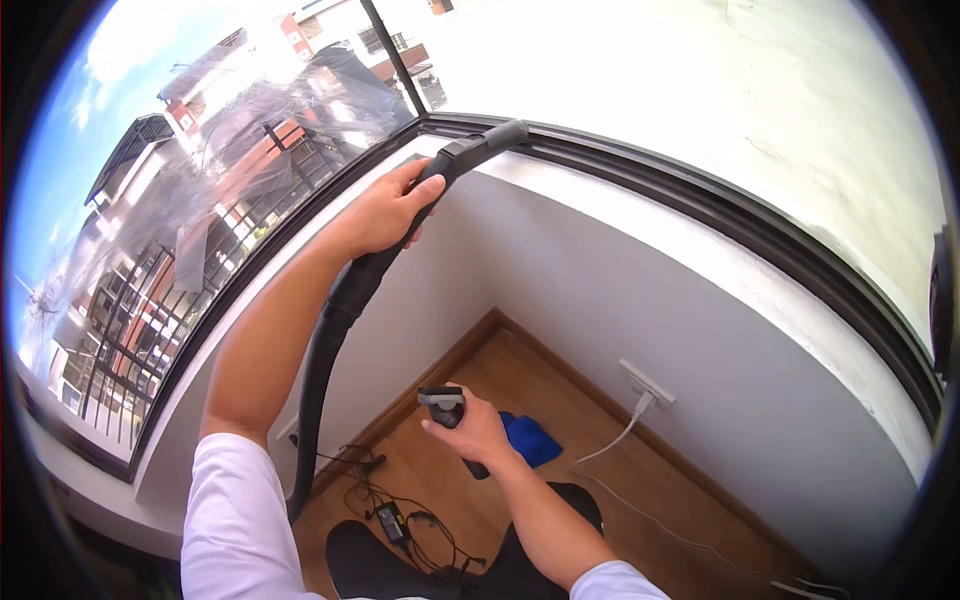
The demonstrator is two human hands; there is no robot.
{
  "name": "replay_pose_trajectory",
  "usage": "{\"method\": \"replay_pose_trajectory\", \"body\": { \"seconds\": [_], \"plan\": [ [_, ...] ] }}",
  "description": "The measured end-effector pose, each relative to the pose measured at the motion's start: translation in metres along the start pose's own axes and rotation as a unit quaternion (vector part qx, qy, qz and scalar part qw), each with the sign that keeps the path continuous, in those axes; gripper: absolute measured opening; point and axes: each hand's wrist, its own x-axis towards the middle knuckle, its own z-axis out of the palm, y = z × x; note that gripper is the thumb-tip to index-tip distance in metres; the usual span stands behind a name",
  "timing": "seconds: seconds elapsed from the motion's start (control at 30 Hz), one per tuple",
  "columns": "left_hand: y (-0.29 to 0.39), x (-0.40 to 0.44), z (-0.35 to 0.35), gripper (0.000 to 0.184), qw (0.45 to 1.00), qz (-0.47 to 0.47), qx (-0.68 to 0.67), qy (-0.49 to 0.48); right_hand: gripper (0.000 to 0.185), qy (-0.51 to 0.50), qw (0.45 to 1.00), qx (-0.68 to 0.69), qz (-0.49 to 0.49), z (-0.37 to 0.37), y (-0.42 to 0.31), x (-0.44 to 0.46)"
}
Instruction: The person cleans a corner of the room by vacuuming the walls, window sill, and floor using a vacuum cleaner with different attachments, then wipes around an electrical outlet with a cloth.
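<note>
My left hand (395, 210) is wrapped around the black handle of a vacuum cleaner hose (365, 280). Its slim nozzle (485, 147) points right, with the tip at the dark window track (600, 160) near the corner. Lower down, my right hand (474, 435) is closed around a black and grey handheld tool (443, 402), whose exact kind I cannot make out. That tool is above the wooden floor (520, 370), apart from the hose. A blue cloth (533, 440) lies on the floor just behind my right hand.
Black cables with a power adapter (394, 522) lie tangled on the floor at left. A white plug and cord (640, 405) run from a wall outlet (655, 385). Window glass and low white walls meet at the corner. My dark-clad legs (365, 560) are at the bottom.
</note>
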Motion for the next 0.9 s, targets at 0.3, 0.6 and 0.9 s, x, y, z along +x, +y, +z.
{"method": "replay_pose_trajectory", "body": {
  "seconds": [0.3, 0.6, 0.9],
  "plan": [
    [0.072, -0.059, 0.045, 0.058, 0.991, 0.031, 0.081, -0.103, 0.069, 0.022, 1.0, 0.001, -0.018, -0.001, -0.006, -0.011],
    [0.111, -0.093, 0.077, 0.06, 0.981, 0.112, 0.124, -0.1, 0.061, 0.034, 0.999, -0.028, 0.022, -0.005, -0.009, -0.013],
    [0.241, -0.147, 0.188, 0.06, 0.931, 0.265, 0.079, -0.239, 0.049, 0.29, 0.94, 0.098, -0.147, 0.018, 0.029, -0.004]
  ]
}}
